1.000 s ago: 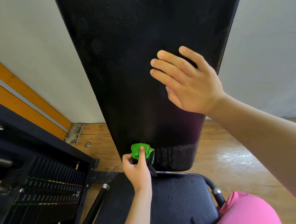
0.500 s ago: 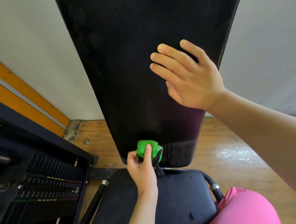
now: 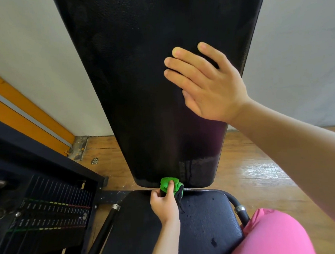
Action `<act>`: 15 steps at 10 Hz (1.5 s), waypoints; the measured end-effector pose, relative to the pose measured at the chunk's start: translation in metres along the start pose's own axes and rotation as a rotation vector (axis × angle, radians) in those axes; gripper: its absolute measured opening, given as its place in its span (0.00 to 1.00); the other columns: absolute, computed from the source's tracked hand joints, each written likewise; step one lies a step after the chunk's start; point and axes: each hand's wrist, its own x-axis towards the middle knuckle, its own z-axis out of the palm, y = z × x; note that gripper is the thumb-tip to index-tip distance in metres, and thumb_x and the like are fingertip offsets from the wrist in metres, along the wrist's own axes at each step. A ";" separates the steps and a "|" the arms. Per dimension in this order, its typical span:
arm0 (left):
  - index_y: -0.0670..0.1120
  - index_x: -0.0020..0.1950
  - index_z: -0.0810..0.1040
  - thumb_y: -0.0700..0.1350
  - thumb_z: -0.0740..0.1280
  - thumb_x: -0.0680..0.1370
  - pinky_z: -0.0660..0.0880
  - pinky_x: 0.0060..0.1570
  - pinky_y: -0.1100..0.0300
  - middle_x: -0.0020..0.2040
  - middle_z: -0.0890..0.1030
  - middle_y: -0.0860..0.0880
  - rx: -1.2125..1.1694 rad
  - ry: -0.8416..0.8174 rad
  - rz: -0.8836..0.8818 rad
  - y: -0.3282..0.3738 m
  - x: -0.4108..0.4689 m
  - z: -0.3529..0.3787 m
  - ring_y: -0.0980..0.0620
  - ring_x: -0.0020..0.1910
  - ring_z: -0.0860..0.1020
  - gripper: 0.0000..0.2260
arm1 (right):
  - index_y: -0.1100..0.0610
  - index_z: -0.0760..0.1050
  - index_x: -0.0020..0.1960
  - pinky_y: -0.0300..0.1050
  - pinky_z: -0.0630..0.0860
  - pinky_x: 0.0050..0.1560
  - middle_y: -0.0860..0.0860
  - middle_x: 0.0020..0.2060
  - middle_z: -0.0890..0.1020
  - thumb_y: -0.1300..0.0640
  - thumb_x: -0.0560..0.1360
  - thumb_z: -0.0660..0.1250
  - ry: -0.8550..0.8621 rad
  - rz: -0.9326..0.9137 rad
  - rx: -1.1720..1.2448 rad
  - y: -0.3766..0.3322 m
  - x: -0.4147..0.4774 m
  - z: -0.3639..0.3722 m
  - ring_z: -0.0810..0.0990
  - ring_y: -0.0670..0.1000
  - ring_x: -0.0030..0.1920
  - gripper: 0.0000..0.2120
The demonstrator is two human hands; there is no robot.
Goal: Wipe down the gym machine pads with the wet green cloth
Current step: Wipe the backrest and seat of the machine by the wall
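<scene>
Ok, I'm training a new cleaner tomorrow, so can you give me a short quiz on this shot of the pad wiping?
1. True or false: the right hand lies flat, fingers straight, on the back pad.
2. Which hand grips the green cloth? A) left hand B) right hand
3. Fill in: the green cloth sits at the back pad's ___ edge, just above the seat pad.
Key: 1 true; 2 A; 3 bottom.
</scene>
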 end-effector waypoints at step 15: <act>0.39 0.41 0.76 0.45 0.76 0.70 0.70 0.32 0.71 0.37 0.79 0.47 -0.098 -0.094 0.085 0.012 -0.061 0.061 0.53 0.35 0.75 0.13 | 0.56 0.71 0.71 0.53 0.63 0.70 0.52 0.68 0.75 0.57 0.79 0.56 0.006 0.017 -0.001 -0.001 -0.001 -0.001 0.73 0.53 0.69 0.21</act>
